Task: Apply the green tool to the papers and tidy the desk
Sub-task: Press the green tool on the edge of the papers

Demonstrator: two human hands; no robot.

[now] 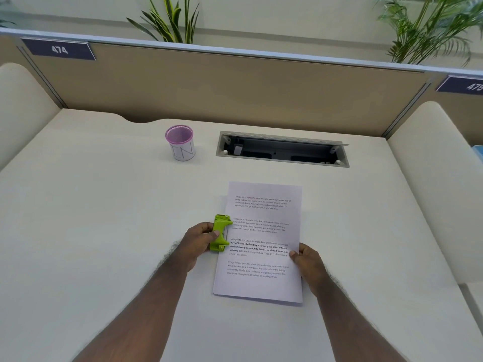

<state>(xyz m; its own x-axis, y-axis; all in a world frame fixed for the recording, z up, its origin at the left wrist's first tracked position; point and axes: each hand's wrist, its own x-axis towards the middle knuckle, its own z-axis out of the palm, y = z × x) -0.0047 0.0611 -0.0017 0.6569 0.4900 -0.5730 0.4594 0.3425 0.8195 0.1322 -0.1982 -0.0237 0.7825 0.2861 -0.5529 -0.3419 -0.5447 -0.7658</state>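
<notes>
At the left long edge of the papers (258, 244), about midway along it, the left hand (198, 241) is wrapped around the green hole punch (220, 233), thumb lying across its top and the other fingers behind its back, out of sight. The punch's mouth faces away from the palm, toward the printed text, and the sheet edge appears to sit inside or right at that slot; how deep it sits cannot be told. Across the stack from this grip, the right hand (305, 262) pinches the opposite long edge, thumb on top of the sheets, steadying them flat on the desk (104, 231).

The step in hand looks like the punching itself: tool seated on the margin, papers braced, press not evidently made. The next move probably calls for squaring the stack fully into the slot, then a firm squeeze or downward press while the right hand keeps the sheets from sliding toward the punch.

Beyond the left hand's knuckles, well apart, stands a pink mesh pen cup (179, 142), a likely home for the punch when tidying.
</notes>
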